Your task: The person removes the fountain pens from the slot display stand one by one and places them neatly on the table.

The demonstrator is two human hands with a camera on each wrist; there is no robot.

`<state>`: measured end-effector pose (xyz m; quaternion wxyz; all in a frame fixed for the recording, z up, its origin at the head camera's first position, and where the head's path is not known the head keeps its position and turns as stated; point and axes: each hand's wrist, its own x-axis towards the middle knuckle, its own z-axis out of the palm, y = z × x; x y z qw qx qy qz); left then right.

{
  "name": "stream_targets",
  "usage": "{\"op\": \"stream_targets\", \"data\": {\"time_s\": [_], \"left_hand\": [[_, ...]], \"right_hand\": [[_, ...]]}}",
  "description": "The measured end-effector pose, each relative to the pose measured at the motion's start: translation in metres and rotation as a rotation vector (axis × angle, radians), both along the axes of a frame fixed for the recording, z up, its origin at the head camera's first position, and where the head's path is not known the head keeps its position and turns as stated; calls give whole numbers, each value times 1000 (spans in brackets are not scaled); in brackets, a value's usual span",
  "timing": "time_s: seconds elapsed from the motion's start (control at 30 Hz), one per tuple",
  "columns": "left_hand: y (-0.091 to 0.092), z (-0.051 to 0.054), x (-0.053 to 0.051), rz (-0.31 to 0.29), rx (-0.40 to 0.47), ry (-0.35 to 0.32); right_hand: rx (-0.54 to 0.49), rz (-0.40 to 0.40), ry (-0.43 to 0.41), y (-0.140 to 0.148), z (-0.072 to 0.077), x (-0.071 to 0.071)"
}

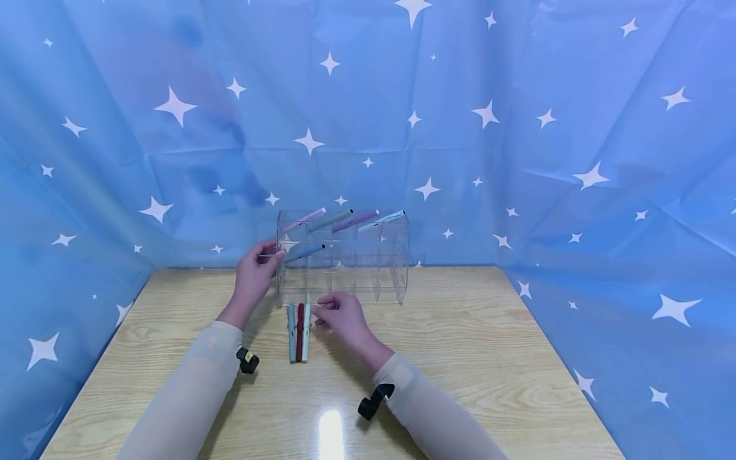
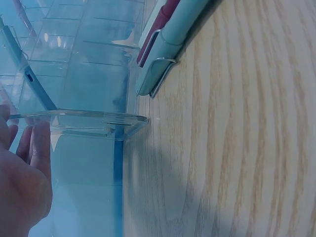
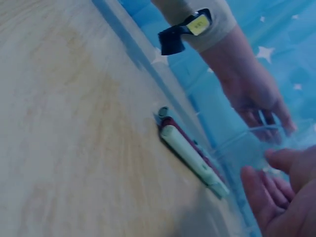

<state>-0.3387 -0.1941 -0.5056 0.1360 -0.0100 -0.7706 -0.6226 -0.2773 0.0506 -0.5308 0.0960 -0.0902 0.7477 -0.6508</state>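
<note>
A clear acrylic rack [image 1: 343,295] with compartments stands on the table. My left hand [image 1: 257,271] holds its left side wall, the thumb at the front edge. Three pens with clips lie side by side before it: a teal pen [image 1: 291,333], a dark red pen [image 1: 299,333] and a pale mint pen [image 1: 306,333]. My right hand [image 1: 343,317] hovers just right of the mint pen's upper end. In the right wrist view, the right thumb and fingers [image 3: 257,190] are apart with nothing between them.
Several pens slant in the rack's upper row, among them a purple pen [image 1: 356,220] and a light blue pen [image 1: 382,221]. A blue pen [image 1: 306,253] lies one row lower. Behind the wooden table [image 1: 460,358] hangs a blue star-patterned cloth [image 1: 368,115].
</note>
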Motion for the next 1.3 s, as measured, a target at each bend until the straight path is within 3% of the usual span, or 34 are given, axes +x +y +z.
{"op": "stream_targets", "data": {"time_s": [0.33,0.57,0.67,0.87,1.3], "left_hand": [[0,-2,2,-2,-7,-7],[-1,-2,1,1,-16,-8],[0,0,1,4,-18,-4],[1,1,1,-2,0,2],[1,2,3,-7,-6,0]], "right_hand": [[-59,-101,129,11,19,-8],[4,-187,246,17,33,-20],[35,-207,260,18,39,-23],[-1,-188,242,11,49,-29],[-15,-171,218,-25,65,-53]]}}
